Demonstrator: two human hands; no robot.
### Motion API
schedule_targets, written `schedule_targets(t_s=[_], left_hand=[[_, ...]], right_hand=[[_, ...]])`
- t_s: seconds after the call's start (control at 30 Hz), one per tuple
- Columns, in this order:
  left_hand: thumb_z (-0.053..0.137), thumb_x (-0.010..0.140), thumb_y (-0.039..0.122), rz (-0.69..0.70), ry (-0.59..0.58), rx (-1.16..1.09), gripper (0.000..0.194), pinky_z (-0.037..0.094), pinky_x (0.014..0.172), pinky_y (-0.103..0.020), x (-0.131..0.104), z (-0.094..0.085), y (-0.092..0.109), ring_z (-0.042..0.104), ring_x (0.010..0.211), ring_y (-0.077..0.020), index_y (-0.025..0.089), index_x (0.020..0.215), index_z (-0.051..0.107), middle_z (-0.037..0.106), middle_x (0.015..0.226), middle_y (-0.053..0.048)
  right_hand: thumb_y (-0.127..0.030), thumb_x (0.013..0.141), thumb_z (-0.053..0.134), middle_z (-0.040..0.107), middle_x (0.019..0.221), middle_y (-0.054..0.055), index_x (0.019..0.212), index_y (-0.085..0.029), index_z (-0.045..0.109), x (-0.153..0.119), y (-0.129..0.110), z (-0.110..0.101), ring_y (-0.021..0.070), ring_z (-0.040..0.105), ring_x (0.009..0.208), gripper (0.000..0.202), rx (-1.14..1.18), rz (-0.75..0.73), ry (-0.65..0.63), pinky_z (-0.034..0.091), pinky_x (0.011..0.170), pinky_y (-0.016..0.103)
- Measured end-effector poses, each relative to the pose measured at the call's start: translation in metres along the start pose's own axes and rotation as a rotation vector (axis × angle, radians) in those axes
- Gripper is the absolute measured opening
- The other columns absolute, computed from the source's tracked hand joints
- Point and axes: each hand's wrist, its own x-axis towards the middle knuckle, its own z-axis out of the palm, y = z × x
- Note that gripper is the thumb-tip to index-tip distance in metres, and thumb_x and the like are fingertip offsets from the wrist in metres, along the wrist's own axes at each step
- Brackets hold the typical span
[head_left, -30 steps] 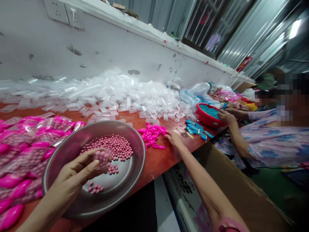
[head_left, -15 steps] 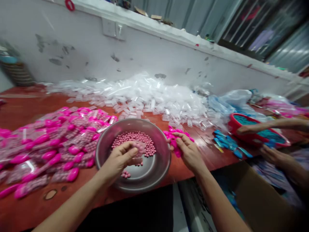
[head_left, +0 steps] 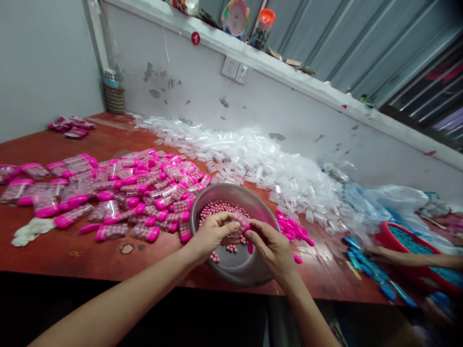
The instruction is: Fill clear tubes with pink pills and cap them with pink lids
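Over the metal bowl, my left hand grips a small clear plastic case with pink beads in it. My right hand meets it from the right, its fingers closed on a bright pink cap at the case's end. Whether the cap is seated on the case I cannot tell. Loose pink beads lie in the bowl beneath. Right of the bowl, a small heap of pink caps rests on the table.
Filled pink-capped cases are heaped at left on the red table. Clear empty cases pile along the wall. A white glove-like bundle lies front left. At right, a co-worker's arm reaches past a red basin of blue beads.
My right hand has come from the cap heap to the case in my left hand, bringing a pink cap. The view has swung left. The co-worker's arm has moved toward the blue pieces.
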Motion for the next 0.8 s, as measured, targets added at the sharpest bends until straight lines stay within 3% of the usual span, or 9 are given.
schedule_targets(t_s=[0.13, 0.23, 0.33, 0.43, 0.63, 0.7, 0.8], left_hand=[[0.063, 0.071, 0.031, 0.082, -0.049, 0.203, 0.023, 0.047, 0.068, -0.025, -0.001, -0.006, 0.0, 0.056, 0.07, -0.0131, 0.014, 0.086, 0.064, 0.061, 0.081, -0.003], [0.057, 0.075, 0.029, 0.177, -0.095, 0.356, 0.023, 0.046, 0.063, -0.023, -0.003, -0.009, -0.001, 0.055, 0.065, -0.0129, 0.015, 0.091, 0.065, 0.061, 0.074, -0.002], [0.054, 0.077, 0.029, 0.232, -0.04, 0.457, 0.027, 0.047, 0.064, -0.024, -0.007, -0.01, -0.002, 0.057, 0.071, -0.016, 0.017, 0.098, 0.065, 0.064, 0.08, -0.004], [0.052, 0.078, 0.032, 0.25, 0.02, 0.543, 0.028, 0.048, 0.064, -0.025, -0.012, -0.008, -0.003, 0.06, 0.071, -0.0181, 0.017, 0.098, 0.067, 0.066, 0.084, -0.005], [0.05, 0.08, 0.028, 0.268, -0.02, 0.62, 0.025, 0.048, 0.053, -0.022, -0.018, -0.001, -0.002, 0.06, 0.068, -0.0176, 0.018, 0.092, 0.07, 0.066, 0.083, -0.006], [0.051, 0.079, 0.028, 0.272, -0.007, 0.648, 0.024, 0.049, 0.058, -0.024, -0.017, 0.0, -0.004, 0.06, 0.071, -0.0183, 0.019, 0.092, 0.07, 0.067, 0.085, -0.006], [0.053, 0.078, 0.03, 0.244, 0.029, 0.581, 0.024, 0.049, 0.065, -0.025, -0.012, 0.0, -0.006, 0.061, 0.075, -0.0189, 0.018, 0.091, 0.069, 0.067, 0.086, -0.006]], right_hand=[[-0.026, 0.083, 0.051, 0.063, 0.1, 0.004, 0.109, -0.025, 0.055, 0.009, -0.013, -0.013, 0.0183, 0.059, 0.09, 0.026, -0.088, -0.033, 0.1, 0.047, 0.079, 0.031], [-0.022, 0.084, 0.049, 0.062, 0.099, 0.004, 0.108, -0.024, 0.054, 0.016, -0.022, -0.011, 0.018, 0.058, 0.092, 0.025, -0.166, -0.152, 0.027, 0.045, 0.079, 0.03], [-0.02, 0.085, 0.047, 0.061, 0.096, 0.006, 0.109, -0.023, 0.052, 0.016, -0.024, -0.003, 0.018, 0.057, 0.091, 0.025, -0.216, -0.224, -0.055, 0.046, 0.077, 0.03], [-0.018, 0.085, 0.045, 0.061, 0.096, 0.006, 0.109, -0.023, 0.05, 0.009, -0.018, 0.001, 0.018, 0.058, 0.09, 0.025, -0.262, -0.248, -0.086, 0.047, 0.077, 0.031], [-0.015, 0.084, 0.044, 0.06, 0.091, 0.008, 0.114, -0.023, 0.046, -0.009, -0.005, 0.003, 0.0193, 0.057, 0.087, 0.031, -0.268, -0.333, -0.117, 0.048, 0.074, 0.033], [-0.015, 0.084, 0.046, 0.061, 0.091, 0.007, 0.111, -0.023, 0.049, -0.01, -0.004, 0.005, 0.0193, 0.057, 0.087, 0.029, -0.217, -0.301, -0.096, 0.047, 0.075, 0.033], [-0.021, 0.083, 0.049, 0.063, 0.094, 0.007, 0.105, -0.024, 0.056, -0.007, -0.006, 0.005, 0.0194, 0.058, 0.088, 0.024, -0.058, -0.133, -0.03, 0.048, 0.078, 0.034]])
